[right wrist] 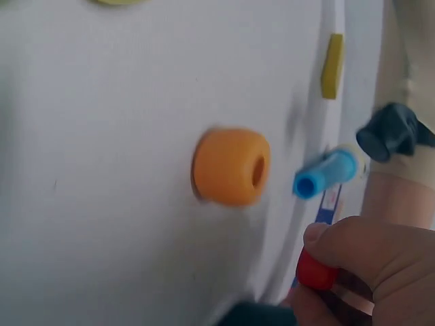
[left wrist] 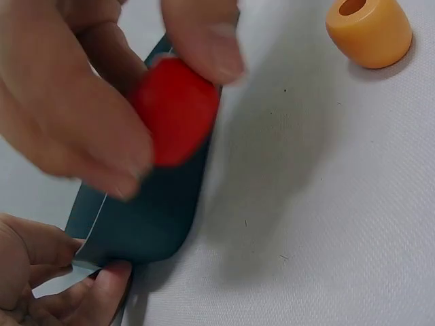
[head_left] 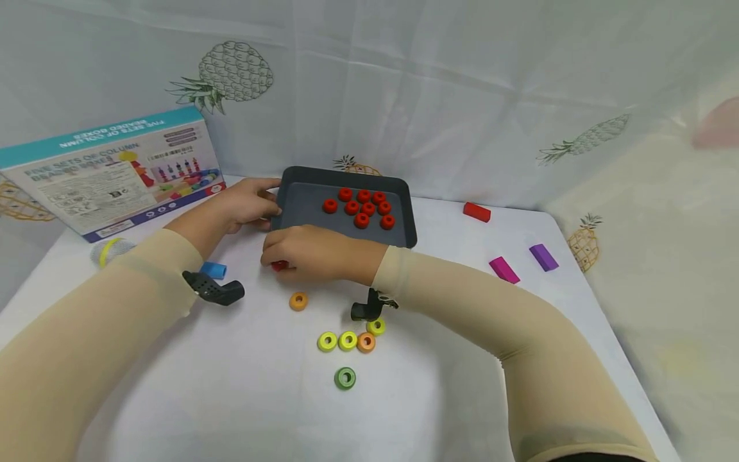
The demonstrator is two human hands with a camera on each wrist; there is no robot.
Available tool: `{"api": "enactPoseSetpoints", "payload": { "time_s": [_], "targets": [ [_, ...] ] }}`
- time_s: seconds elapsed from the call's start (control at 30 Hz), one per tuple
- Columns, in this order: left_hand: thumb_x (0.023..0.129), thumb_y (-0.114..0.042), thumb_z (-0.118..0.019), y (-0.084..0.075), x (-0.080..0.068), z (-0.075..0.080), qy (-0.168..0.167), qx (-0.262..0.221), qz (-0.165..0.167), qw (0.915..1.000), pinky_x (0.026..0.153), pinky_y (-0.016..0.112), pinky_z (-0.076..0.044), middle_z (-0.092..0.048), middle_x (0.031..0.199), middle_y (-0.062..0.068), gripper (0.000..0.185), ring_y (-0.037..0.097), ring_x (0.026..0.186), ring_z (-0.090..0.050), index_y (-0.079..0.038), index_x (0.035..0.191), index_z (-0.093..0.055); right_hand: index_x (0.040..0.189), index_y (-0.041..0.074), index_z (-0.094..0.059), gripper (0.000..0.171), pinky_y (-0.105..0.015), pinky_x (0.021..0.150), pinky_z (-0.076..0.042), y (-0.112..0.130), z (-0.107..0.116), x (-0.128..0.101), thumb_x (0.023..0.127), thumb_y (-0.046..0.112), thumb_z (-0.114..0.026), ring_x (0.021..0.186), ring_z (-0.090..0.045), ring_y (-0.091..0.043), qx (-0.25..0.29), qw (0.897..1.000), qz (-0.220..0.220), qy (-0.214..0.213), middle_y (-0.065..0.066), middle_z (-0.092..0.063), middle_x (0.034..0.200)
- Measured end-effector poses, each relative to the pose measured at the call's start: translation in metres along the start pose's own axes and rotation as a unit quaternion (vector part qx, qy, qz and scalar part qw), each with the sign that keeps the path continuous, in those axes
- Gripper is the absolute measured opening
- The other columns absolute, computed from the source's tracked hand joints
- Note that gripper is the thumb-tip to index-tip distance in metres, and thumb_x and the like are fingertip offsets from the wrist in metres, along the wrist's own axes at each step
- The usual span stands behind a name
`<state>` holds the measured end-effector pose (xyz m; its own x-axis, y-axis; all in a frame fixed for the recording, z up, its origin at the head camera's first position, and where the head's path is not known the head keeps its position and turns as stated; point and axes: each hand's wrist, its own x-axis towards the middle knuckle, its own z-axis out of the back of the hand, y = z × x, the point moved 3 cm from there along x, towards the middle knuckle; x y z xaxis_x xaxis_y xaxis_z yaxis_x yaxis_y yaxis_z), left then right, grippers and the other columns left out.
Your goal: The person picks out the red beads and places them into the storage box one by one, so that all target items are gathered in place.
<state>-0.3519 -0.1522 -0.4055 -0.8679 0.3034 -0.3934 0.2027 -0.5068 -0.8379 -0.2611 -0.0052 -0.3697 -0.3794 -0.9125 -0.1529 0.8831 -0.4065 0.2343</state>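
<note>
White cloth printed with pineapples is covering the table (head_left: pixel 462 359) and hanging behind it. A dark tray (head_left: pixel 404 218) is sitting near the back edge, with nine red beads (head_left: pixel 362 206) gathered in its middle. The left hand (head_left: pixel 245 204) is gripping the tray's left rim, thumb and fingers curled over the edge. The right hand (head_left: pixel 312 253) is reaching across just in front of the tray's front-left corner, pinching one more red bead (left wrist: pixel 175 119) between thumb and fingertips; the bead is sitting low, just at the rim.

Judging by the sorted reds, the step in hand is gathering red beads into the tray. The next move is calling for a short lift over the rim and a release among the others, while the left hand is steadying the tray.

An orange bead (head_left: pixel 298 301) is lying just beside the right hand; yellow, orange and green beads (head_left: pixel 346 350) are clustering toward the front edge. A blue tube (head_left: pixel 213 270) is lying by the left wrist, and a toy box (head_left: pixel 110 173) is leaning at the back-left corner.
</note>
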Motion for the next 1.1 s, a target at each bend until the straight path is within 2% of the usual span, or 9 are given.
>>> {"api": "enactPoseSetpoints", "payload": {
  "time_s": [0.23,0.5,0.77,0.97,1.1],
  "targets": [
    [0.099,-0.007,-0.056,0.0,0.002,0.0,-0.001,0.0,-0.003,1.0,0.079,0.027,-0.058,-0.04,0.151,0.023,0.076,0.033,0.113,-0.055,-0.02,0.164,-0.018,0.123,0.014,-0.072,0.027,-0.016,0.093,-0.045,-0.013,0.013,-0.015,0.097,0.016,-0.065,0.108,-0.057,-0.008,0.005,1.0,-0.017,-0.025,0.002,-0.064,0.122],
    [0.099,-0.006,-0.055,0.0,0.001,0.0,-0.002,-0.004,-0.003,1.0,0.079,0.028,-0.059,-0.043,0.148,0.022,0.076,0.029,0.106,-0.058,-0.02,0.164,-0.018,0.121,0.012,-0.073,0.026,-0.017,0.094,-0.046,-0.032,0.026,-0.024,0.095,0.015,-0.067,0.11,-0.057,-0.009,0.021,0.998,-0.033,-0.045,0.002,-0.065,0.124],
    [0.099,-0.007,-0.056,0.003,0.0,0.0,0.0,-0.01,0.004,0.9999,0.081,0.031,-0.059,-0.042,0.147,0.022,0.077,0.03,0.106,-0.056,-0.021,0.164,-0.017,0.118,0.011,-0.074,0.025,-0.025,0.091,-0.049,-0.073,0.031,-0.03,0.094,0.012,-0.068,0.104,-0.058,-0.011,0.037,0.996,-0.055,-0.063,0.001,-0.066,0.118],
    [0.099,-0.006,-0.056,0.003,-0.001,0.001,-0.004,-0.011,0.01,0.9999,0.081,0.031,-0.058,-0.041,0.146,0.021,0.077,0.031,0.11,-0.053,-0.022,0.164,-0.018,0.119,0.011,-0.074,0.027,-0.028,0.09,-0.05,-0.102,0.032,-0.038,0.093,0.012,-0.069,0.103,-0.059,-0.013,0.033,0.993,-0.094,-0.055,-0.001,-0.066,0.119],
    [0.099,-0.007,-0.056,0.002,0.0,0.001,-0.005,-0.011,0.012,0.9999,0.082,0.031,-0.058,-0.04,0.147,0.021,0.077,0.031,0.109,-0.053,-0.023,0.164,-0.018,0.121,0.012,-0.073,0.028,-0.029,0.09,-0.049,-0.116,0.031,-0.041,0.094,0.014,-0.069,0.102,-0.059,-0.014,0.031,0.993,-0.104,-0.044,0.0,-0.066,0.118]
  ]
}}
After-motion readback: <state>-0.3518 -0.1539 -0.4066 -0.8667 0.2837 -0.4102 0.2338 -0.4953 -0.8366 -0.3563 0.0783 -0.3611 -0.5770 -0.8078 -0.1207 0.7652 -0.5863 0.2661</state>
